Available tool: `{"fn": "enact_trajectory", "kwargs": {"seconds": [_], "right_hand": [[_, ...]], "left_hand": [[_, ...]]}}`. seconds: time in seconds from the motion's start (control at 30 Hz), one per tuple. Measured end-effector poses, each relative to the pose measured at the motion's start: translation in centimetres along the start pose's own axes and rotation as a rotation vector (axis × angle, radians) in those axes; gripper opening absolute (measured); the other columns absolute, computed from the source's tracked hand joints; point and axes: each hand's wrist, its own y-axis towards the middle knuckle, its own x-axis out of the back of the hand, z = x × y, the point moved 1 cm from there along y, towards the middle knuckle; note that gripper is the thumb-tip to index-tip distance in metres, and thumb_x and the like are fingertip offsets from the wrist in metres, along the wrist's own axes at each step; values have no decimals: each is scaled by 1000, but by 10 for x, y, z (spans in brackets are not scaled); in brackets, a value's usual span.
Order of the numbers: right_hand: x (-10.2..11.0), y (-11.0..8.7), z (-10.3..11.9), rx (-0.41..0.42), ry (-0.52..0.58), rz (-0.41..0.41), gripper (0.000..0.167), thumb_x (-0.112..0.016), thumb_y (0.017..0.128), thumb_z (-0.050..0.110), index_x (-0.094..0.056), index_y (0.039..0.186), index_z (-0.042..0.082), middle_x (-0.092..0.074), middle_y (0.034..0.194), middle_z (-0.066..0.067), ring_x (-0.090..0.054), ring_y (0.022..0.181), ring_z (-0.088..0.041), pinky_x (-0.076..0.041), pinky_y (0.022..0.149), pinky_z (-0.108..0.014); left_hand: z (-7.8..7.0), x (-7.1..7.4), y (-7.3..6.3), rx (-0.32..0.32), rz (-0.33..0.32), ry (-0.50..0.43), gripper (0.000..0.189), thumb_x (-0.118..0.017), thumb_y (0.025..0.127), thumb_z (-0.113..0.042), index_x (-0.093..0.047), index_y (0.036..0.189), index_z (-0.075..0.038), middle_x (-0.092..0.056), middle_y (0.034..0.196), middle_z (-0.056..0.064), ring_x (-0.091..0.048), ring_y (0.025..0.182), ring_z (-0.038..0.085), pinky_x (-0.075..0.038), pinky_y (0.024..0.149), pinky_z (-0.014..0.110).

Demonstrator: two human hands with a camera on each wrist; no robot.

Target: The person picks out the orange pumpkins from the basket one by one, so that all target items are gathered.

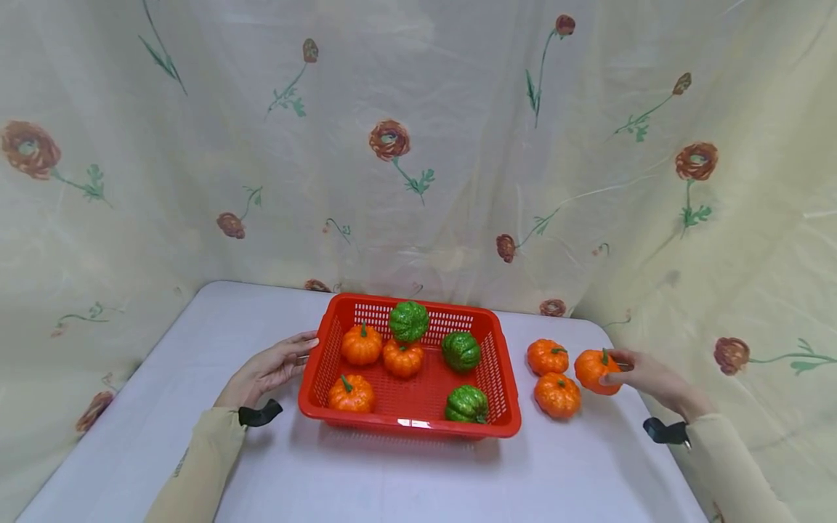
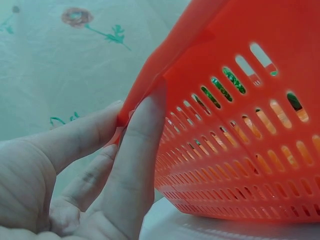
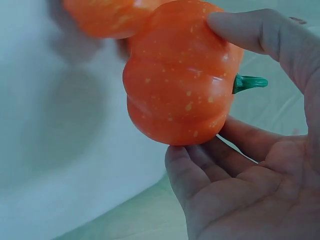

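Note:
A red plastic basket [image 1: 405, 425] with slotted walls stands on the table, holding several small pumpkins, some orange [image 1: 352, 394] and some green [image 1: 461, 351]. At its left rim, my left hand [image 1: 277, 365] pinches the edge between thumb and fingers, which the left wrist view shows close up. To the right of the basket, my right hand [image 1: 657, 378] grips an orange pumpkin [image 3: 180, 75] with a green stem, thumb on one side and fingers on the other. Beside that pumpkin are two more orange pumpkins, one farther back [image 1: 548, 357] and one nearer [image 1: 557, 396].
The white table [image 1: 366, 483] has its back edge against a pale curtain [image 1: 418, 240] printed with flowers. The curtain also hangs along the left and right sides. A dark band [image 1: 665, 431] is on the right wrist, another [image 1: 260, 413] on the left.

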Motion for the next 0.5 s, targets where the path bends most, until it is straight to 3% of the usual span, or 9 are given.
{"fn": "enact_trajectory", "kwargs": {"seconds": [0.23,0.5], "right_hand": [[-10,8,-22,-100,39,0,90,-67,89,39,-20,147,-12,-24,149,-35,-30,131,-51,-28,105,-72],[-17,14,-24,-131,48,-39,90,-67,89,39,-20,147,-11,-20,150,-36,-26,133,-52,-26,107,-71]], "left_hand": [[2,-1,1,5,-8,5,59,-58,97,-15,-29,147,-10,-65,116,5,-70,93,19,-58,81,29],[0,0,1,13,-34,-23,60,-60,96,-15,-31,148,-12,-64,117,5,-69,97,19,-58,83,30]]}}
